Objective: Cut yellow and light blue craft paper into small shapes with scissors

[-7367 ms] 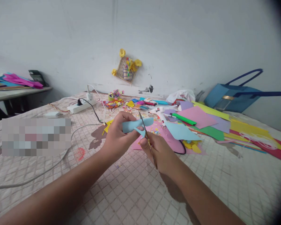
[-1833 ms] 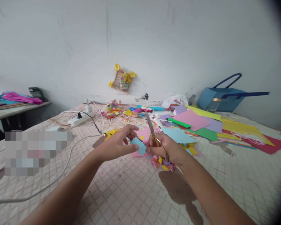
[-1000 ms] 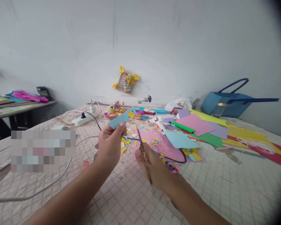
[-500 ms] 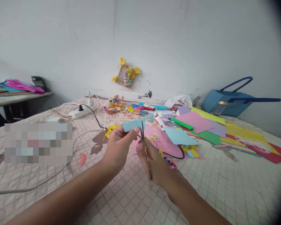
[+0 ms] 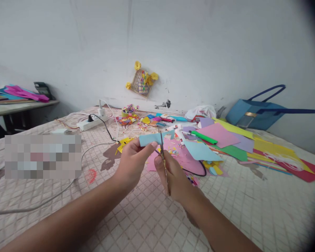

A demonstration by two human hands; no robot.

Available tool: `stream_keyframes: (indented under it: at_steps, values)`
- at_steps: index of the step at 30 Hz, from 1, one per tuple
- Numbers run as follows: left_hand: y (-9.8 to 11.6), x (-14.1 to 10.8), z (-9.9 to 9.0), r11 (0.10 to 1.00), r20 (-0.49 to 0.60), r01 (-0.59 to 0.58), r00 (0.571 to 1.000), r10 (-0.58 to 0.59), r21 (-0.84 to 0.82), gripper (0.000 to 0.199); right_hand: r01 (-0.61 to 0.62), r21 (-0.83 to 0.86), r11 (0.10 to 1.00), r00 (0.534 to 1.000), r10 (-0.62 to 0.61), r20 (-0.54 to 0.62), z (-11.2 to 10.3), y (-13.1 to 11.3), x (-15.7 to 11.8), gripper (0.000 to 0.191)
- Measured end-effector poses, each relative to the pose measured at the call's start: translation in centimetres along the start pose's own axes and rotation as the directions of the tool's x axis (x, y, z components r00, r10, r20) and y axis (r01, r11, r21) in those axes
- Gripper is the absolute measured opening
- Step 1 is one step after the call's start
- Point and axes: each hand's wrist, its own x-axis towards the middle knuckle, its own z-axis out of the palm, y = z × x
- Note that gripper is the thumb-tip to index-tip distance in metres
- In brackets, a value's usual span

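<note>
Pinched between the thumb and fingers of my left hand [image 5: 135, 159] is a light blue paper strip [image 5: 147, 139], held above the table. My right hand [image 5: 174, 175] is wrapped round a pair of scissors [image 5: 162, 150], whose blades point up and away from me. The blades cross the strip to the right of my left thumb, and part of the paper shows beyond them. Below and behind my right hand lies a pink sheet [image 5: 189, 155] with small paper scraps on it. A white glue gun [image 5: 179, 134] rests just past the scissors.
Coloured paper sheets [image 5: 220, 134] and a green marker [image 5: 204, 137] lie to the right, before a blue bag [image 5: 254, 113]. A power strip [image 5: 92, 122] with cables sits at left. Paper scraps and a small decorated pot [image 5: 128, 110] are at the back. A pixelated patch hides the left side.
My hands, the scissors and the strip have shifted very slightly to the right in view. The scissor blades still cross the blue strip, and both grips stay the same.
</note>
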Motion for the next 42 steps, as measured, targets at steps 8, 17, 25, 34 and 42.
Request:
stream_keyframes:
  at_steps: [8, 17, 25, 34, 42]
  values:
    - [0.2, 0.0, 0.2, 0.999, -0.02, 0.007, 1.0, -0.006, 0.033, 0.008, 0.028, -0.02, 0.999, 1.0, -0.028, 0.011, 0.0, 0.3, 0.0, 0.035]
    - [0.0, 0.1, -0.1, 0.995, -0.03, 0.014, 0.999, -0.011, 0.095, 0.009, 0.031, -0.024, 0.999, 0.999, -0.031, 0.01, 0.0, 0.3, 0.1, 0.035]
    - [0.4, 0.4, -0.3, 0.98, -0.008, 0.026, 1.0, -0.025, 0.195, 0.011, 0.022, -0.006, 1.0, 0.999, -0.022, 0.031, -0.5, 0.3, 0.0, 0.036]
    - [0.9, 0.9, -0.9, 0.955, 0.039, 0.024, 0.999, -0.037, 0.295, 0.011, -0.001, -0.103, 0.995, 0.999, 0.005, 0.037, -0.9, 0.7, 0.2, 0.042]
    - [1.5, 1.2, -0.8, 0.953, 0.06, 0.03, 0.997, -0.05, 0.3, 0.01, -0.007, -0.154, 0.988, 0.999, 0.013, 0.037, -1.1, 0.6, 0.2, 0.041]
